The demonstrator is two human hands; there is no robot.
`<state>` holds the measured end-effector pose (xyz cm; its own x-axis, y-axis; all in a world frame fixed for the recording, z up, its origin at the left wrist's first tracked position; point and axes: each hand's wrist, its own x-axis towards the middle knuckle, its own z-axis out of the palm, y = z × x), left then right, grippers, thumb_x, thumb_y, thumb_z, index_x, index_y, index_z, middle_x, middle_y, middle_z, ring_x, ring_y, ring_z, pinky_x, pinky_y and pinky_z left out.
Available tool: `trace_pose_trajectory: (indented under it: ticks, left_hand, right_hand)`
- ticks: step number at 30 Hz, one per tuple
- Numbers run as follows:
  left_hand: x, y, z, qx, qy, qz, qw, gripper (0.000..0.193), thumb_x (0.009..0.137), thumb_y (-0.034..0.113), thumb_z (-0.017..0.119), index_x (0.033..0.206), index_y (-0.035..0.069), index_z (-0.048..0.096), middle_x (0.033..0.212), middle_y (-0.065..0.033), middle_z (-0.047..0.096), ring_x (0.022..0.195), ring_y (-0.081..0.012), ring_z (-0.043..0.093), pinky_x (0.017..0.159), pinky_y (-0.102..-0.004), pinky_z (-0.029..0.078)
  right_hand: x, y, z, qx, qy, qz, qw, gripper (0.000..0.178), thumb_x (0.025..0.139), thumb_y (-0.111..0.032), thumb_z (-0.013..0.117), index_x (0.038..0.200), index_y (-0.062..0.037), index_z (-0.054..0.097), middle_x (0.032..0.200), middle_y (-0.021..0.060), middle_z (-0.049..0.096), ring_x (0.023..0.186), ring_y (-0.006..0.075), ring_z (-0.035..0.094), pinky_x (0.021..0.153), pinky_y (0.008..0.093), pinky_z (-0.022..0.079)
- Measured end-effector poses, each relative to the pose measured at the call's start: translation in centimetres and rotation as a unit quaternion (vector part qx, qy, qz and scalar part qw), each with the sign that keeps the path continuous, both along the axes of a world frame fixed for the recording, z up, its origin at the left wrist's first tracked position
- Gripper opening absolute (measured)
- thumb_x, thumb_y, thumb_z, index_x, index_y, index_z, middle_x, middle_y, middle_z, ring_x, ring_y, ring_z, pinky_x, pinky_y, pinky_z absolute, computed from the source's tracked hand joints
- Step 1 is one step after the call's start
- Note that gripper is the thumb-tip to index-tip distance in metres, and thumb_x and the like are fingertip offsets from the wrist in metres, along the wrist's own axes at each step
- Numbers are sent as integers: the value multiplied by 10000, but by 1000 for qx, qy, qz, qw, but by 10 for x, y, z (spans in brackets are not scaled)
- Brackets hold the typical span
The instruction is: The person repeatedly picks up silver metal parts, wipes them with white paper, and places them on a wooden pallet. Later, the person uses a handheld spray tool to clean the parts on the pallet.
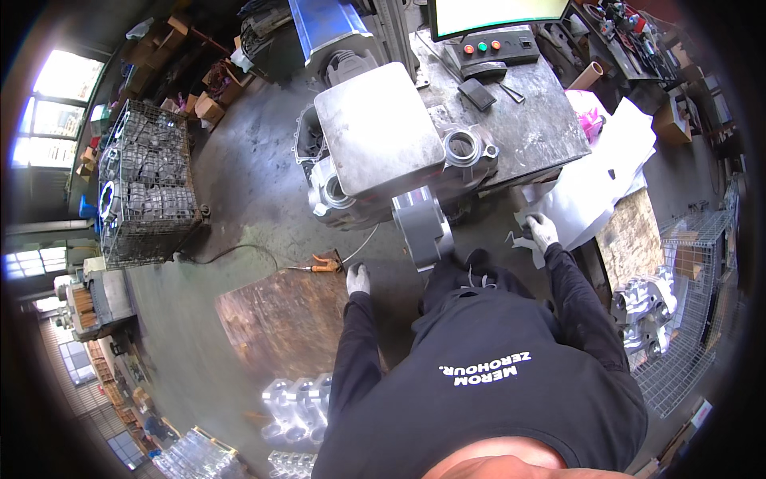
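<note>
My left hand [358, 279], in a pale glove, hangs beside the wooden board with its fingertips slightly apart and nothing visible in it. Just left of it lies an orange-handled air blow gun [322, 263], apart from the hand. My right hand [543, 231], also gloved, is closed next to the white sheeting [590, 195]. A thin, pale, hooked piece [522, 241] shows at its fingers; its kind is unclear. Ahead of me is a grey metal machine fixture with a flat square plate [379, 128], round bored castings [463, 147] and a grey block [421, 227].
A workbench [550, 120] with a button panel [491, 53] and a monitor [499, 16] stands ahead right. The wooden board [279, 323] and silver castings [295, 407] are at left. More castings [645, 311] and a wire cage [686, 319] stand right; another filled cage [148, 184] is far left.
</note>
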<state>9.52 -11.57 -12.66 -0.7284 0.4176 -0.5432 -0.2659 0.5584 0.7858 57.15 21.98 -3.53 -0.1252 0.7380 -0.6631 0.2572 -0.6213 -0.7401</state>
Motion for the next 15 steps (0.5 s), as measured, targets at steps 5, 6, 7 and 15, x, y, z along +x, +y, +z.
trace_pose_trajectory:
  ticks: [5,6,7,15]
  left_hand:
    - [-49,34,43,124,-44,77,988,447,895,99,681,1299,-14,527,1234,-117,595,1087,-205,577,941,-328,484]
    - [-57,41,52,156,-35,75,984,510,889,100,695,1340,-14,485,1276,-143,567,1155,-225,554,996,-347,456]
    - [-64,48,62,157,5,52,986,553,880,95,712,1360,-12,460,1300,-151,548,1179,-234,540,1014,-353,441]
    - [-90,92,130,231,63,-5,971,685,866,72,747,1434,6,370,1385,-145,468,1267,-246,476,1082,-370,389]
  right_hand:
    - [-47,36,19,278,-164,73,944,510,1013,-424,454,1148,29,646,1073,199,702,1042,337,644,935,358,459]
    - [-58,44,19,296,-197,43,934,533,1015,-440,447,1165,33,641,1081,208,697,1080,354,629,949,364,453]
    - [-67,52,19,296,-175,28,939,529,1020,-438,448,1167,30,645,1063,193,705,1058,323,643,938,354,461]
    - [-120,90,25,195,121,-64,971,468,1061,-375,437,1136,25,670,1042,107,711,923,163,672,849,288,521]
